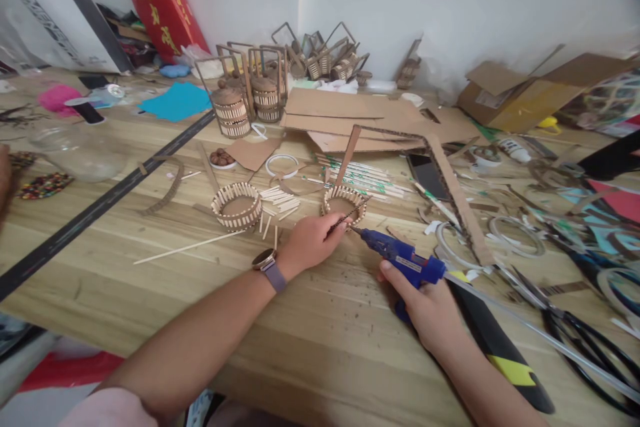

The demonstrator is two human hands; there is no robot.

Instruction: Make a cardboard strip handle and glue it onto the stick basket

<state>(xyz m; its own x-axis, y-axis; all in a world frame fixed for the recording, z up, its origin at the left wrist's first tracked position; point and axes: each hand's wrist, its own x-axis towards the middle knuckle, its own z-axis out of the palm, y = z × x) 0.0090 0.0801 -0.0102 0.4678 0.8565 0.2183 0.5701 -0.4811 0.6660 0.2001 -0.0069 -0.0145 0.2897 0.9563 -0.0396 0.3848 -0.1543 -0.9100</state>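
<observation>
My left hand (315,239), with a watch on its wrist, pinches a thin brown cardboard strip (357,207) over the near side of a small round basket (330,198) walled with short pale sticks. My right hand (425,300) is wrapped round a blue glue gun (403,257). Its nozzle points left, close to my left fingertips and the strip; whether they touch I cannot tell. A clear glue stick runs out of its back. A bent cardboard handle (453,183) arches from behind the basket to the right. A second stick-walled basket (237,213) stands to the left.
Cut sticks (280,200) lie between the baskets. Large scissors (565,320) and a black-and-yellow cutter (505,340) lie at right. Cardboard sheets (340,107), handled baskets (230,113) and a bowl of brown balls (221,158) stand behind. A glass jar (80,153) and another person's hand (4,173) are left.
</observation>
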